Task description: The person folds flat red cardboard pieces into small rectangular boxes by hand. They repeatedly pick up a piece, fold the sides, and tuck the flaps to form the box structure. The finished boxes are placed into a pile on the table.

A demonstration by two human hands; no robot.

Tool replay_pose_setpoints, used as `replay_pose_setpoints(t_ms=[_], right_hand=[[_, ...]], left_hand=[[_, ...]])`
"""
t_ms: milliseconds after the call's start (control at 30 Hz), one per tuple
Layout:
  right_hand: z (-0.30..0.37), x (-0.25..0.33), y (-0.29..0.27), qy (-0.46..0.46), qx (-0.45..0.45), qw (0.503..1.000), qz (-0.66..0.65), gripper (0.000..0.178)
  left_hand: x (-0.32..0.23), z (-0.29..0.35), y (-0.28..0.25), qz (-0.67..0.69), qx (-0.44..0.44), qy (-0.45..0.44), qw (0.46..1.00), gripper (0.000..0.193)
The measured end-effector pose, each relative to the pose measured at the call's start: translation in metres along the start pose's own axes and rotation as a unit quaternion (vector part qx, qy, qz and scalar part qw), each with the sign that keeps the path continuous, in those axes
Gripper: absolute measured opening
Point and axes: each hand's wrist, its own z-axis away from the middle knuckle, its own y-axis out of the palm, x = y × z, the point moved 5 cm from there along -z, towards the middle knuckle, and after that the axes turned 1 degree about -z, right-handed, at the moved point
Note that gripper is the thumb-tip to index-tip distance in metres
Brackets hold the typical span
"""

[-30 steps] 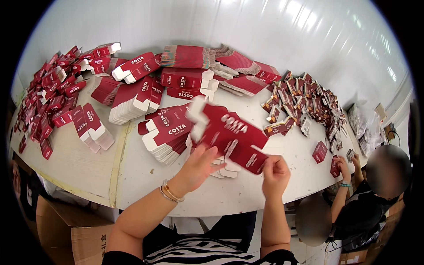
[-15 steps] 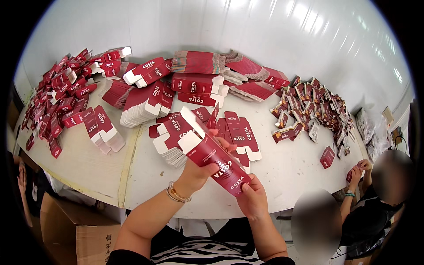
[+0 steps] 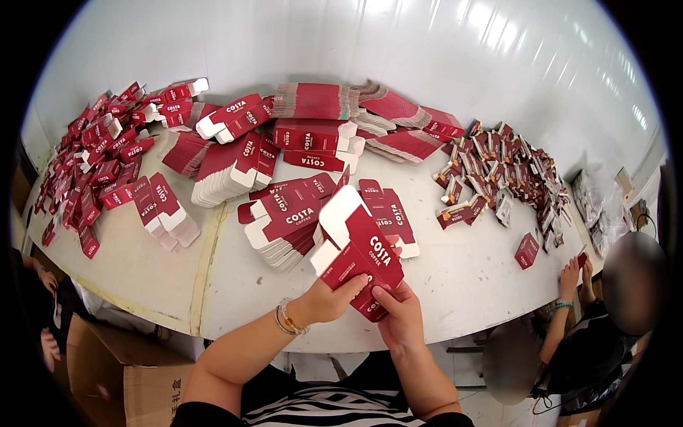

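A dark red carton (image 3: 370, 252) with white end flaps is tilted between my two hands over the near middle of the table, its flaps pointing up and left. My left hand (image 3: 329, 299), with bracelets at the wrist, grips the carton's left side, thumb across the front and fingers behind. My right hand (image 3: 403, 317) pinches its lower right end, thumb on the printed panel. Just beyond the carton lies a fanned stack of flat red cartons (image 3: 288, 213) with white flaps. More flat cartons (image 3: 391, 210) lie behind it, partly hidden.
Folded cartons (image 3: 92, 164) heap up on the left of the white table (image 3: 235, 299). Stacks of flat cartons (image 3: 316, 99) line the wall. Small brown-and-red sachets (image 3: 498, 167) pile at right, near a lone red box (image 3: 526, 250). A co-worker's hands (image 3: 569, 277) are at the right edge.
The carton has come down and turned more upright, its wide front panel now facing me. My right hand has shifted slightly lower, and the co-worker's hands at right have moved.
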Motion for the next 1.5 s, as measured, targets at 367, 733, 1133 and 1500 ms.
replay_pose_setpoints(t_ms=[367, 733, 1133, 1500], right_hand=[[0.011, -0.006, 0.002, 0.068, 0.056, 0.993, -0.081, 0.038], [0.011, 0.026, 0.017, -0.234, 0.189, 0.938, 0.174, 0.071], [0.007, 0.045, 0.038, -0.464, 0.184, 0.796, 0.341, 0.058], [0.000, 0.039, 0.027, -0.437, 0.116, 0.790, 0.414, 0.018]], left_hand=[[-0.003, 0.002, -0.005, 0.138, -0.032, 0.020, 0.990, 0.038], [0.010, -0.002, -0.029, 0.071, -0.131, 0.045, 0.988, 0.073], [-0.017, 0.008, -0.001, -0.360, -0.123, 0.230, 0.896, 0.077], [-0.025, 0.005, 0.007, -0.373, -0.058, 0.255, 0.890, 0.026]])
